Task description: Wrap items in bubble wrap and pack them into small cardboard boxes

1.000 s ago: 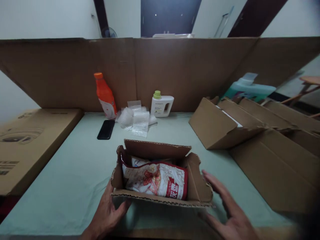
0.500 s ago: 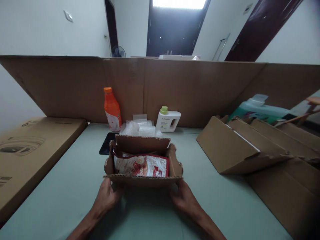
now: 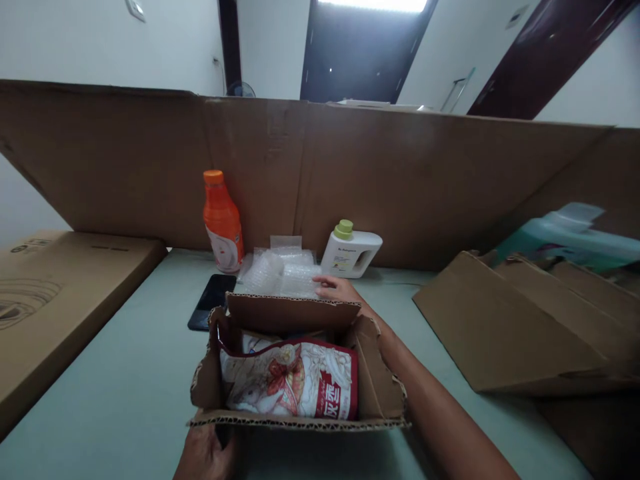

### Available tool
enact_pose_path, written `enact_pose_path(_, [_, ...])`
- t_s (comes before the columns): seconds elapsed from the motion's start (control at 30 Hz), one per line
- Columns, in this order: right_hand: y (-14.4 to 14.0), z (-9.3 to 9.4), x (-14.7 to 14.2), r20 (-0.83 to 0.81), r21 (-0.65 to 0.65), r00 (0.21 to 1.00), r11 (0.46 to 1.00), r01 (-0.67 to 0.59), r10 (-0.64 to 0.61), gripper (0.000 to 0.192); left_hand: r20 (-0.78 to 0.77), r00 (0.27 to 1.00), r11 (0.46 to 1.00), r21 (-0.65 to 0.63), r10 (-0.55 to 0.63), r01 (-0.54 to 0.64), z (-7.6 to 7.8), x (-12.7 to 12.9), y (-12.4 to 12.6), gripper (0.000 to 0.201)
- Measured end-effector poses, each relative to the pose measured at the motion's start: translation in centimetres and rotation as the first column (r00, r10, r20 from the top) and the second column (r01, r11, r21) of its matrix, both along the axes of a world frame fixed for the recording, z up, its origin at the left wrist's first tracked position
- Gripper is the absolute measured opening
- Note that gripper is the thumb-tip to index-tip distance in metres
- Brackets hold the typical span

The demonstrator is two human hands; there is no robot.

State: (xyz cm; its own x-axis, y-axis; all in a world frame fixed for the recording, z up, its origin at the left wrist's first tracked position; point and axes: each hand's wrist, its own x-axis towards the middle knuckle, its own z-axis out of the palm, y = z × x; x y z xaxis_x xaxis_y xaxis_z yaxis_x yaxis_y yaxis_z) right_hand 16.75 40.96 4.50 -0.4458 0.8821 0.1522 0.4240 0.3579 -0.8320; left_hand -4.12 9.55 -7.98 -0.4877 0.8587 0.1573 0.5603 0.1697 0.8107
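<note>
This looks like a room in a home used as a small packing station. A table (image 3: 125, 393) with a pale green cover is fenced by a tall cardboard wall (image 3: 400, 180), and flat cartons (image 3: 510, 327) lie on it beside bubble wrap (image 3: 280, 273). Behind are white walls, a dark door (image 3: 360, 47) and a fan (image 3: 241, 89).

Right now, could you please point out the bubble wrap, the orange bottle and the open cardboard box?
bubble wrap (image 3: 280, 275), head view, middle of the pile.
orange bottle (image 3: 222, 217), head view, upper body.
open cardboard box (image 3: 295, 313), head view, far flap.
</note>
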Motion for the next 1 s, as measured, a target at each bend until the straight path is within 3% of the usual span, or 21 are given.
enact_pose_path(0.1, [-0.4,0.6,-0.4,-0.016,0.048,0.998,0.997,0.067,-0.066,0.027,-0.013,1.000,1.000,-0.026,0.016,-0.016,0.1,0.2,-0.1,0.036])
enact_pose_path(0.2, [-4.0,3.3,4.1,-0.076,0.190,0.975,0.957,0.221,-0.210,0.027,-0.013,1.000,1.000,-0.012,-0.003,0.003,1.0,0.3,0.0,0.037])
enact_pose_path(0.23, [-5.6,4.2,6.3,-0.103,0.302,0.957,0.907,0.292,-0.273,0.025,-0.016,1.000,1.000,-0.001,-0.008,0.008,1.4,0.2,0.1,0.037])
enact_pose_path(0.3, [-9.1,5.5,10.8,-0.130,0.628,0.913,0.681,0.378,-0.387,0.015,-0.023,1.000,1.000,0.020,-0.013,0.013,2.1,-0.1,0.3,0.036])
enact_pose_path(0.33, [-10.9,5.6,12.9,-0.109,0.755,0.903,0.556,0.346,-0.415,0.011,-0.024,1.000,1.000,0.025,-0.017,0.018,2.4,-0.2,0.4,0.036])
enact_pose_path(0.37, [-12.7,5.3,14.8,-0.045,0.839,0.905,0.476,0.264,-0.423,0.011,-0.021,0.999,0.999,0.024,-0.026,0.026,2.6,-0.4,0.5,0.036])
enact_pose_path(0.4, [-14.6,4.5,16.4,0.061,0.874,0.910,0.462,0.150,-0.411,0.014,-0.013,0.999,0.999,0.022,-0.034,0.035,2.8,-0.5,0.5,0.036])
enact_pose_path(0.47, [-18.2,2.4,19.0,0.330,0.828,0.882,0.551,-0.100,-0.335,0.017,0.015,0.999,0.998,0.028,-0.048,0.048,2.9,-0.7,0.6,0.037])
enact_pose_path(0.53, [-21.4,0.0,20.6,0.514,0.700,0.821,0.675,-0.234,-0.249,0.017,0.055,0.996,0.998,0.028,-0.064,0.063,3.1,-0.8,0.6,0.038])
enact_pose_path(0.6, [-23.8,-1.7,20.9,0.518,0.631,0.821,0.755,-0.178,-0.240,0.015,0.085,0.993,0.997,0.025,-0.077,0.075,3.7,-0.7,0.5,0.039])
enact_pose_path(0.7, [-25.2,-2.5,18.8,0.367,0.564,0.899,0.826,-0.009,-0.241,0.022,0.111,0.992,0.997,0.052,-0.065,0.060,5.2,-0.7,0.4,0.043])
enact_pose_path(0.87, [-23.0,-2.0,10.9,0.223,0.262,0.973,0.965,0.002,-0.063,0.057,0.216,0.971,0.993,0.068,-0.104,0.092,7.3,-0.7,0.8,0.051])
enact_pose_path(1.0, [-20.7,-1.7,6.9,0.157,0.153,0.987,0.988,-0.002,-0.022,0.051,0.256,0.954,0.987,0.006,-0.156,0.160,7.6,-0.4,2.1,0.044])
